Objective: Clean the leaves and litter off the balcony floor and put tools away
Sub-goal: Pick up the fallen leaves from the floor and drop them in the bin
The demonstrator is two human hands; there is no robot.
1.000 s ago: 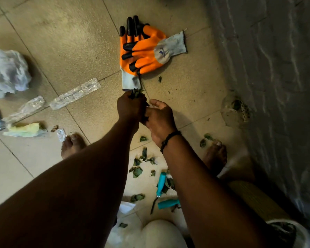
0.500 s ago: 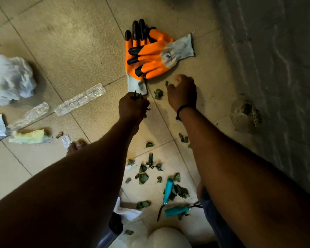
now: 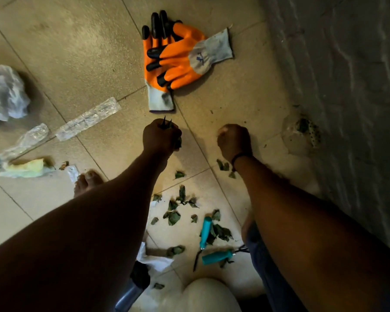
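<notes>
Bare tile lies open between the left hand (image 3: 161, 138) and right hand (image 3: 234, 140). Ahead, the orange gloves (image 3: 176, 59) block the floor; the wall (image 3: 347, 86) closes the right side — plastic wrappers (image 3: 88, 119) clutter the left, garden tools (image 3: 206, 233) and leaves (image 3: 173, 217) nearer the body.

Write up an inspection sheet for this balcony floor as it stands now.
Surface: tiled floor, gritty, stained by the wall.
Job's things: loose leaves scattered on the floor; two teal-handled tools lying among them; orange gloves stacked on the floor.
Clutter: clear plastic wrappers, a crumpled white bag, a yellow scrap.
Grippers: left hand grips a bunch of leaves; right hand is curled in a fist, contents not visible.
Cables: nothing seen.
Surroundings: rough grey wall on the right; bare foot on the floor.
</notes>
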